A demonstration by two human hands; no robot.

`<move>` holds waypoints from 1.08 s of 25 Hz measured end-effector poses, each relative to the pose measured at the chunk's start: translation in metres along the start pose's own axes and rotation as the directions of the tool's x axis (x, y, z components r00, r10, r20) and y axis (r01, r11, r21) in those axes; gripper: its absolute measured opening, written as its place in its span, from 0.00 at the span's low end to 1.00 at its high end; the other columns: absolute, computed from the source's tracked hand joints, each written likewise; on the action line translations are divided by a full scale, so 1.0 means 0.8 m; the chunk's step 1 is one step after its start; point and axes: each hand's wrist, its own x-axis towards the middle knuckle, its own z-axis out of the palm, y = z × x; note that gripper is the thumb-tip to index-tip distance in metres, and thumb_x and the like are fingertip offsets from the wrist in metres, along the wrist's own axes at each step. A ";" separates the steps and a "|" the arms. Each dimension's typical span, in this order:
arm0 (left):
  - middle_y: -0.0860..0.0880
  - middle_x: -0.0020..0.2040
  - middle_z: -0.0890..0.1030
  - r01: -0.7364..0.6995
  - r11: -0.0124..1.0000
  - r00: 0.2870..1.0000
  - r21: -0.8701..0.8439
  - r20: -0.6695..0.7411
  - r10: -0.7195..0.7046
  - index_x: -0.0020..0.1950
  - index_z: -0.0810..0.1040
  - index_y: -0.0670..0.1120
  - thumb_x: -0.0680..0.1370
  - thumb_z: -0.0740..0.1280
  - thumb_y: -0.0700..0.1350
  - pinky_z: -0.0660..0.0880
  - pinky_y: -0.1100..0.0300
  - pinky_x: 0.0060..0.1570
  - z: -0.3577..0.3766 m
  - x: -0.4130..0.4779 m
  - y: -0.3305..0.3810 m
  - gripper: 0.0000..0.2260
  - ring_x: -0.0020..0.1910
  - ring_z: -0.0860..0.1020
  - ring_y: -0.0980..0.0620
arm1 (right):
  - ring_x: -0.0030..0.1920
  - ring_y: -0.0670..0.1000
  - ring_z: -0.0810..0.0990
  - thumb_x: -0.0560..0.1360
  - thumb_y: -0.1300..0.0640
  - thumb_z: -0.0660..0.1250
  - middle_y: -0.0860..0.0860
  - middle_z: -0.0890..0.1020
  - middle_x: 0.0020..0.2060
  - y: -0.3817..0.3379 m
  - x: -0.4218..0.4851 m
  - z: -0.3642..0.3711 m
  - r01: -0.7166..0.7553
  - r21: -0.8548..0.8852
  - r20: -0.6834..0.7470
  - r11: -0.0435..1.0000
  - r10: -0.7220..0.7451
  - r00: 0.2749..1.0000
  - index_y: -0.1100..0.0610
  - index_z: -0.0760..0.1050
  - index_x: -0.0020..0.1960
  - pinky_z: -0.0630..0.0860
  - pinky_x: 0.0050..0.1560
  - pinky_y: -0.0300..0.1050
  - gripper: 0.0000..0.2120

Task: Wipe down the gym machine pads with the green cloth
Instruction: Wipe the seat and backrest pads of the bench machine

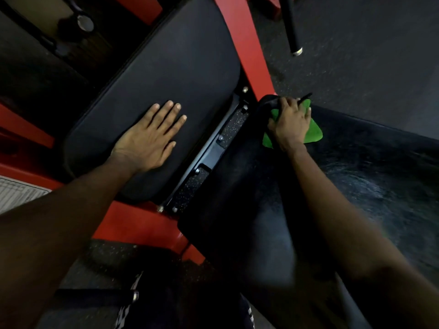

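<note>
Two black pads are lying side by side on the red frame (242, 43): the left pad (166, 67) in the upper left of the frame, the right pad (237, 186) running from centre to lower right. The left hand (149, 141) is resting flat on the left pad, its grip spread, fingers straight and holding nothing. The right hand (289, 124) is pressing the green cloth (313, 132) onto the far corner of the right pad, right of centre, its grip curling over the cloth. Faint streaks are showing on the right pad, probably moisture. For a good wipe, the cloth is best travelling in overlapping passes under even pressure, edges included; the left pad is probably awaiting its turn.
</note>
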 end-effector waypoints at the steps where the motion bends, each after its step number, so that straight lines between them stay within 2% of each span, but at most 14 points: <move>1: 0.35 0.81 0.43 -0.003 1.000 1.000 0.022 0.004 0.003 0.82 0.41 0.39 0.81 0.37 0.53 0.40 0.42 0.77 0.000 0.000 0.001 0.31 0.81 0.42 0.37 | 0.71 0.62 0.68 0.73 0.52 0.66 0.56 0.73 0.69 -0.012 -0.005 0.002 -0.037 -0.006 -0.002 0.999 0.037 0.999 0.54 0.70 0.69 0.56 0.76 0.63 0.25; 3: 0.35 0.81 0.43 -0.005 0.999 1.000 0.048 0.016 0.004 0.82 0.41 0.40 0.81 0.37 0.53 0.40 0.42 0.77 -0.001 0.000 0.001 0.31 0.80 0.41 0.37 | 0.69 0.62 0.69 0.72 0.53 0.67 0.56 0.73 0.68 -0.043 -0.024 0.010 -0.057 0.018 0.005 0.998 0.057 0.998 0.54 0.71 0.68 0.58 0.74 0.63 0.24; 6: 0.35 0.81 0.43 -0.010 1.000 1.000 0.027 0.009 0.009 0.82 0.41 0.40 0.81 0.37 0.53 0.41 0.42 0.78 0.002 0.000 0.001 0.31 0.81 0.43 0.37 | 0.69 0.62 0.69 0.73 0.53 0.66 0.54 0.74 0.68 -0.072 -0.075 0.030 0.133 0.053 0.069 0.990 -0.136 0.988 0.53 0.73 0.66 0.60 0.73 0.63 0.22; 8: 0.35 0.81 0.43 -0.005 1.000 1.000 0.025 0.014 0.005 0.82 0.42 0.40 0.81 0.37 0.53 0.40 0.42 0.77 0.001 0.000 0.001 0.31 0.80 0.40 0.38 | 0.70 0.61 0.68 0.71 0.55 0.66 0.52 0.74 0.69 -0.051 -0.085 0.023 0.205 0.103 0.090 0.973 -0.215 0.972 0.52 0.73 0.66 0.63 0.72 0.61 0.23; 14: 0.35 0.81 0.43 -0.013 0.999 1.000 0.046 -0.003 0.013 0.82 0.41 0.40 0.81 0.35 0.53 0.39 0.42 0.77 0.001 -0.001 0.001 0.31 0.79 0.37 0.39 | 0.68 0.63 0.70 0.71 0.52 0.66 0.56 0.74 0.66 0.052 -0.053 -0.020 -0.029 0.032 -0.107 0.999 0.032 0.994 0.54 0.72 0.65 0.61 0.73 0.62 0.22; 18: 0.35 0.81 0.44 -0.002 0.999 1.000 0.051 0.005 0.002 0.82 0.41 0.40 0.81 0.36 0.53 0.40 0.42 0.78 -0.001 -0.001 0.002 0.31 0.81 0.42 0.38 | 0.66 0.63 0.72 0.70 0.52 0.69 0.55 0.75 0.65 0.017 -0.071 -0.012 -0.109 0.044 -0.085 0.993 0.112 0.990 0.53 0.74 0.63 0.66 0.69 0.60 0.22; 20: 0.35 0.81 0.43 -0.003 0.999 1.000 0.051 0.000 0.003 0.82 0.41 0.40 0.81 0.37 0.53 0.39 0.42 0.77 0.000 -0.001 0.001 0.31 0.81 0.43 0.37 | 0.66 0.63 0.72 0.69 0.53 0.69 0.54 0.75 0.65 -0.021 -0.107 0.007 -0.040 0.072 -0.041 0.997 0.043 0.998 0.53 0.74 0.62 0.67 0.68 0.60 0.22; 23: 0.35 0.81 0.43 0.007 0.998 1.000 0.056 -0.011 -0.006 0.82 0.41 0.40 0.82 0.40 0.52 0.38 0.42 0.77 0.002 -0.003 0.001 0.30 0.81 0.44 0.37 | 0.69 0.61 0.70 0.70 0.54 0.67 0.51 0.75 0.67 -0.068 -0.162 0.039 0.163 0.109 0.075 0.981 -0.171 0.982 0.51 0.75 0.64 0.65 0.71 0.61 0.22; 27: 0.35 0.81 0.44 0.020 0.999 1.000 0.049 -0.002 -0.020 0.82 0.41 0.40 0.83 0.40 0.53 0.40 0.43 0.78 -0.002 -0.003 0.001 0.30 0.80 0.41 0.37 | 0.67 0.62 0.72 0.69 0.54 0.67 0.54 0.76 0.65 -0.056 -0.101 0.028 0.197 0.067 0.070 0.978 -0.202 0.977 0.53 0.74 0.66 0.68 0.67 0.58 0.25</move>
